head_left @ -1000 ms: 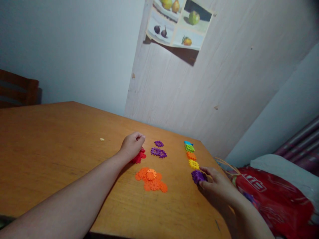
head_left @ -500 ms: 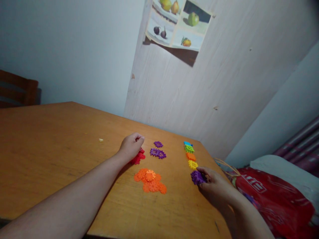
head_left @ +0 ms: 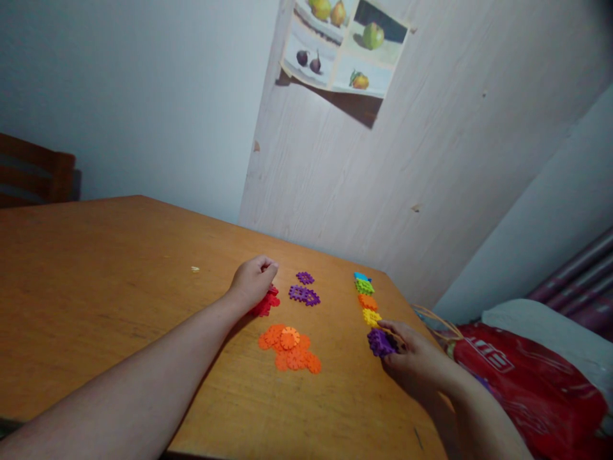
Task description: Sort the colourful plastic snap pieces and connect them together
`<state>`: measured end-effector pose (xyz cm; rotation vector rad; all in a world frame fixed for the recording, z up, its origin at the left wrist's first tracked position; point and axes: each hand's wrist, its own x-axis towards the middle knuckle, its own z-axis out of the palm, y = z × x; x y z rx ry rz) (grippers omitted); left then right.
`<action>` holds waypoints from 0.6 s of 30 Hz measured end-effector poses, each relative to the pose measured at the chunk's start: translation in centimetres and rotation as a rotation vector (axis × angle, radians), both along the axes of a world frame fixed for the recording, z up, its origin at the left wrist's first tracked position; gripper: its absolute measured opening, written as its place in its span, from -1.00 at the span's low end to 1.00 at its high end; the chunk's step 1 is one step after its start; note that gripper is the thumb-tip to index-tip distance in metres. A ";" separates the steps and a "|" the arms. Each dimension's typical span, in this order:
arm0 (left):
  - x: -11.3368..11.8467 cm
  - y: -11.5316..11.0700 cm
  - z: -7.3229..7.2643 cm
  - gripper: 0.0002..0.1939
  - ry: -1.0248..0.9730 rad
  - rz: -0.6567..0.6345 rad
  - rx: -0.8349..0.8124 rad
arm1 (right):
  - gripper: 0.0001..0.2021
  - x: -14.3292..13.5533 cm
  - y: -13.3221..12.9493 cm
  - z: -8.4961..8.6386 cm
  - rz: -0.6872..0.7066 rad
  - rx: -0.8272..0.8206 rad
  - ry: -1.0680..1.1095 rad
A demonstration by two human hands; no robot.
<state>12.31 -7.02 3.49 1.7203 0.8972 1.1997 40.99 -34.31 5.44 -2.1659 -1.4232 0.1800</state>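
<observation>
My left hand [head_left: 253, 280] is closed in a loose fist, resting above a small pile of red plastic pieces [head_left: 268, 303]; whatever its fingers may hold is hidden. On the right side of the table, my right hand [head_left: 407, 348] grips a stack of purple notched plastic pieces [head_left: 380, 343] between thumb and fingers. Just beyond it run a yellow piece [head_left: 371, 317], an orange piece [head_left: 368, 302], green pieces [head_left: 364, 287] and a blue piece [head_left: 362, 276] in a line. Several purple pieces [head_left: 304, 295] lie between my hands. Nearer me is a heap of orange flower-shaped discs [head_left: 293, 351].
The wooden table [head_left: 119, 275] meets a wall with a fruit poster [head_left: 345, 45]. Beyond the right edge sits a red bag [head_left: 522, 383] with a white bag [head_left: 536, 319] behind it. A wooden chair [head_left: 36, 169] stands at far left.
</observation>
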 end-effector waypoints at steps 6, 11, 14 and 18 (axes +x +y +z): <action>0.1 -0.5 -0.1 -0.75 -0.015 -0.007 -0.067 | -0.48 -2.1 2.0 1.1 0.018 0.074 -0.055; 0.1 -0.6 -0.1 -0.75 -0.018 -0.023 -0.085 | -0.56 -6.4 7.2 -0.3 0.136 0.051 -0.063; 0.2 -0.4 -0.2 -0.75 -0.021 -0.022 -0.068 | -0.57 -8.6 10.8 -1.2 0.274 -0.023 -0.132; 0.3 -0.2 -0.3 -0.76 -0.023 -0.028 -0.026 | -0.52 -10.3 14.7 -2.1 0.301 -0.037 -0.221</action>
